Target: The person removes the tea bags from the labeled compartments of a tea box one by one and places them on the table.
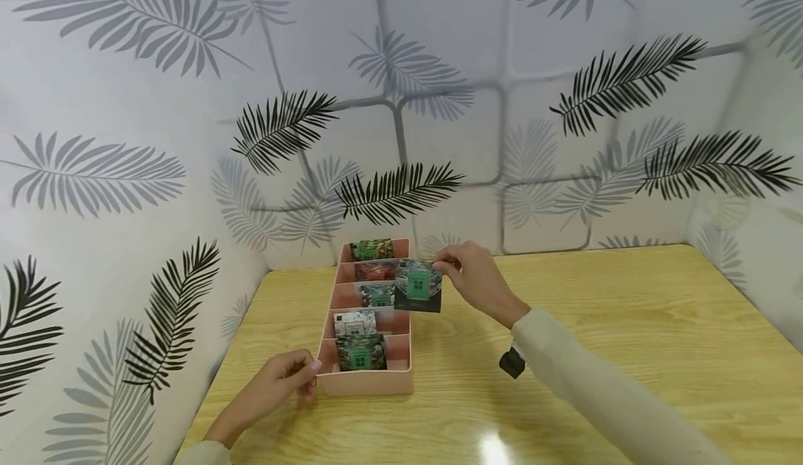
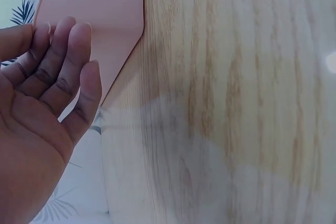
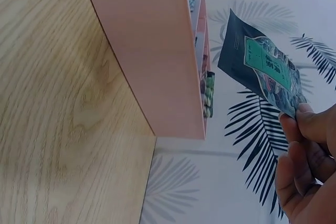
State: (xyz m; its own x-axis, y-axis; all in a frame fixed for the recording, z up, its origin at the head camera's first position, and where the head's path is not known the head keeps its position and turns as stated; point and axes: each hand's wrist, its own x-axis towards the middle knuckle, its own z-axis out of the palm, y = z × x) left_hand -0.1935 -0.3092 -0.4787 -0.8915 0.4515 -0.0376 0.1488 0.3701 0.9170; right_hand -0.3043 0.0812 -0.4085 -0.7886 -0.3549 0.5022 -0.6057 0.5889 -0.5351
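In the head view, my right hand [image 1: 478, 280] pinches the edge of a dark sachet with a green label [image 1: 418, 285] between thumb and fingertips, above the right side of a pink divided box [image 1: 366, 383]. The right wrist view shows the same sachet [image 3: 262, 61] tilted, held by one corner. My left hand [image 1: 282, 381] grips the front left corner of the box, thumb at the rim. In the left wrist view its fingers [image 2: 63, 72] curl against the box's outer wall [image 2: 105, 3]. Sachets lie in the compartments, among them a white one [image 1: 355, 324] and a dark green one [image 1: 360, 353].
The box stands on a wood-grain table [image 1: 564, 353], its far end near the wall [image 1: 439, 137] with printed leaves. A small black device [image 1: 512, 362] sits at the right wrist. Farther back in the box are a red sachet [image 1: 375, 271] and a green-yellow one [image 1: 371, 249].
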